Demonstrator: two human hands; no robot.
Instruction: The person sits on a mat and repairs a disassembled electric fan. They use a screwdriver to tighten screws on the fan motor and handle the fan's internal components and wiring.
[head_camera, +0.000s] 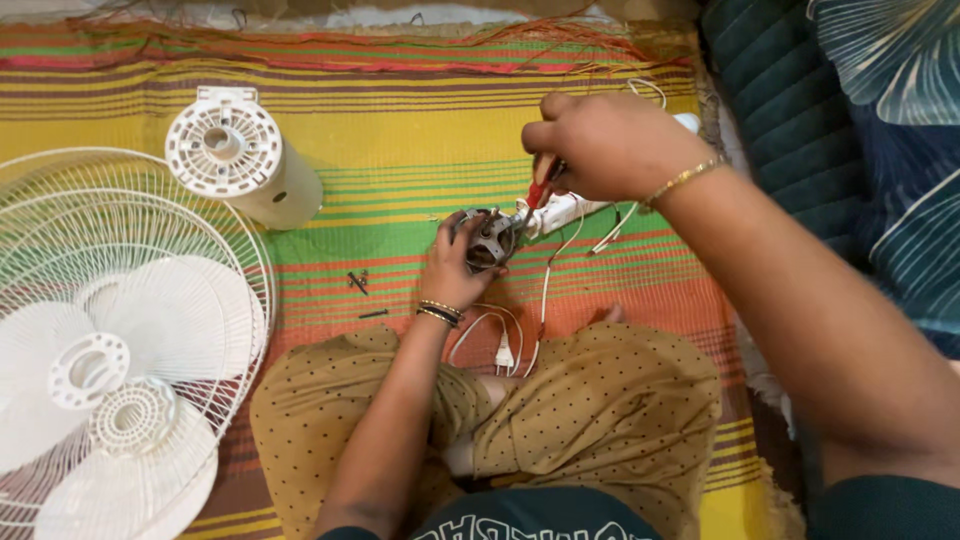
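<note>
Two hands work over a striped mat (400, 160), seen from the head cam. L hand (452, 265) is wrapped around a small metal fan motor (488, 240), fingers curled over its near side, holding it just above the mat at centre frame. R hand (605, 145) is clenched around a red-handled screwdriver (540, 190); the handle pokes out below the fist and the shaft angles down-left into the motor top. Can't tell exactly where the tip sits, too small.

Just beside the motor, on its right, a white plastic neck piece (570, 210) is attached or touching, w/ thin white wires (548, 280) running off it toward the person's lap. A white power plug (505, 355) lies on the mat between the knees, near the L wrist. Both wrists carry gold bangles.

Left of the hands, well apart: a white cylindrical motor housing (250, 160) lies on its side, vented end up toward the cam. Further left, a white wire fan guard (60, 210) lies flat w/ white fan blades (150, 330) resting in it. A few dark screws (358, 282) sit on the mat between housing and L hand. Person sits cross-legged in dotted tan trousers (600, 400). Dark teal leaf-print cushion (880, 120) at right edge.
</note>
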